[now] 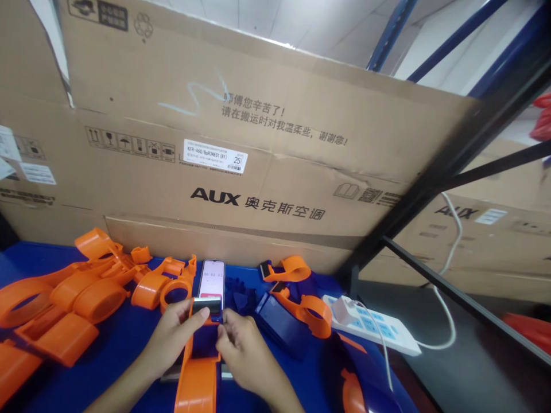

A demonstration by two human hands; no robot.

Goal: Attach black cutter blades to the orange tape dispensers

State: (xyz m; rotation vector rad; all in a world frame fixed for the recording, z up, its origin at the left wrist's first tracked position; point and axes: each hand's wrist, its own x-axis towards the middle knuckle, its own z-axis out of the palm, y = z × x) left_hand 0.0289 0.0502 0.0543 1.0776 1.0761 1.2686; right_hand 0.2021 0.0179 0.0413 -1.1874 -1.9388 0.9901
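An orange plastic tape dispenser (198, 381) stands upright on the blue surface in front of me. Its top end carries a black plate with a silvery serrated edge. My left hand (175, 330) grips this end, thumb pressed on the black plate. At the plate's right end, my right hand (236, 343) has its thumb and index finger pinched together. A bit of dark blue shows at those fingertips, too small to name. Just behind the hands a phone (212, 275) shows a running timer, its lower part covered by the dispenser.
Several orange dispenser frames (99, 298) are heaped at left. Two orange dispensers with black ends (295, 268) lie at right beside a dark blue box (284, 324) and small blue parts (241, 295). A white power strip (374, 324) sits further right. Cardboard (267, 172) walls the back.
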